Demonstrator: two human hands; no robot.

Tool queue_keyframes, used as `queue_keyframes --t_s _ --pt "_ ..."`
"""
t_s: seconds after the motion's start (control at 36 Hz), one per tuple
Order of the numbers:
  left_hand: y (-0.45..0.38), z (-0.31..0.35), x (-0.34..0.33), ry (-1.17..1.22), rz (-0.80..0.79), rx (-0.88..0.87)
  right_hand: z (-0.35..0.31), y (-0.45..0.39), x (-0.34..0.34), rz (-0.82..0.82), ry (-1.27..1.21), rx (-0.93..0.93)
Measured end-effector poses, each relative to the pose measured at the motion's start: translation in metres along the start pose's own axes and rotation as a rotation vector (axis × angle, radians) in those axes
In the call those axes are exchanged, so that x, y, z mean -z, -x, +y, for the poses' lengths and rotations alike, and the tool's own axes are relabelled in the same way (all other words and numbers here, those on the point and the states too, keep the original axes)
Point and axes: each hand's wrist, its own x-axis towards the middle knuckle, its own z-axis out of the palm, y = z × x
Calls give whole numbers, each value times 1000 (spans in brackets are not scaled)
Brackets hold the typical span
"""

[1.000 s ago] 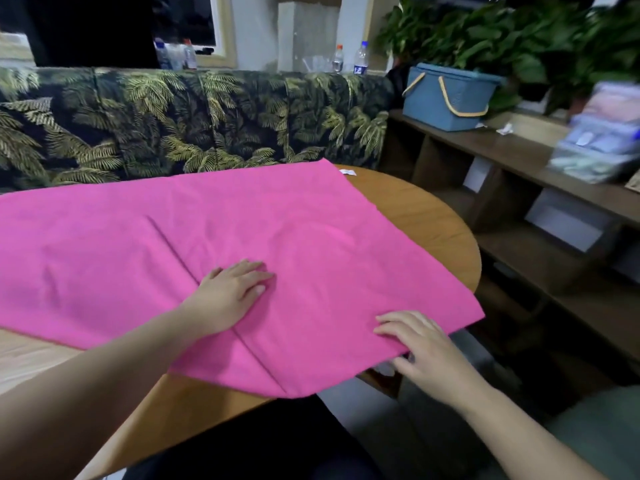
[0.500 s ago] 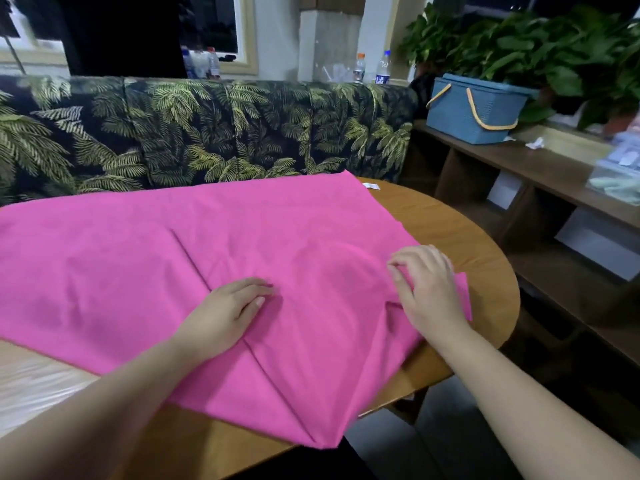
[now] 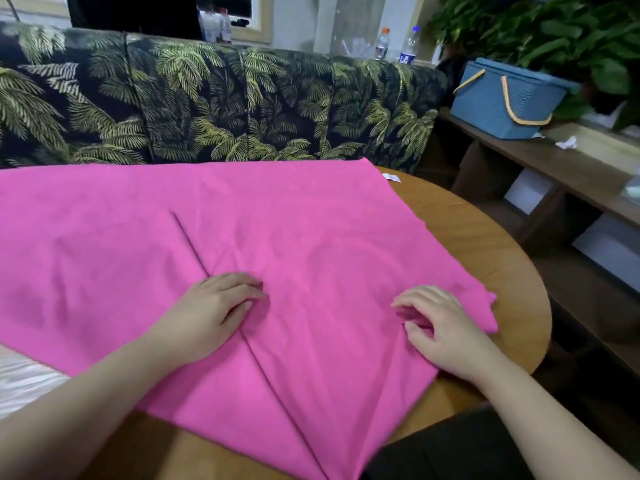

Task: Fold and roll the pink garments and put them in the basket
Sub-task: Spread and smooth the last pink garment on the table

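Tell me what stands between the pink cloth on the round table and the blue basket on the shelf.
Nothing visible does. The pink cloth garment lies spread on the round wooden table; the blue plastic basket sits on the brown wooden shelf beyond the table's far right edge, with only open space between.

Pink garment [image 3: 311,254], blue basket [image 3: 498,102] with orange handles, palm-leaf-patterned dark sofa [image 3: 221,98].

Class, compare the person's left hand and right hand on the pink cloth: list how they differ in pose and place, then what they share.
1. The left hand lies fairly flat beside the long diagonal crease; the right hand sits nearer the right edge of the pink cloth garment.
2. The left hand's fingers lie together; the right hand's are spread and bent, bunching fabric.
Shared: both rest on the garment on the round wooden table.
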Motion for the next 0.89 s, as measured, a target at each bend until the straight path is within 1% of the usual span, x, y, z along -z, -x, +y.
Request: queue_keyframes --t_s 0.06,0.11,0.22,0.31,0.42,0.47,0.53,0.61,0.67,0.72,0.78,0.89 --pt "0 1 0 -13 6 0 7 12 3 -38 29 -36" --pt "1 1 -1 -25 9 4 13 19 4 -42 68 -79" --pt "2 1 0 -37 3 8 23 20 2 46 135 -140" --pt "2 1 1 -43 6 13 25 15 -1 133 185 -109" --pt "3 1 -1 -34 2 21 13 -10 1 299 181 -5" --pt "4 1 -2 -16 0 29 1 -34 5 347 150 36" --pt "2 3 0 65 36 36 -12 -62 9 362 139 83" --pt "-5 1 12 280 158 155 -36 -108 10 345 113 147" --pt "-14 -14 25 313 199 249 -50 -139 7 329 106 191" --pt "-22 -43 40 214 189 311 -62 -169 0 312 108 224" --pt "-31 -78 55 57 174 360 -72 -198 -11 268 99 223" --pt "-48 -127 73 -90 73 585 -85 -250 -43 145 136 182"
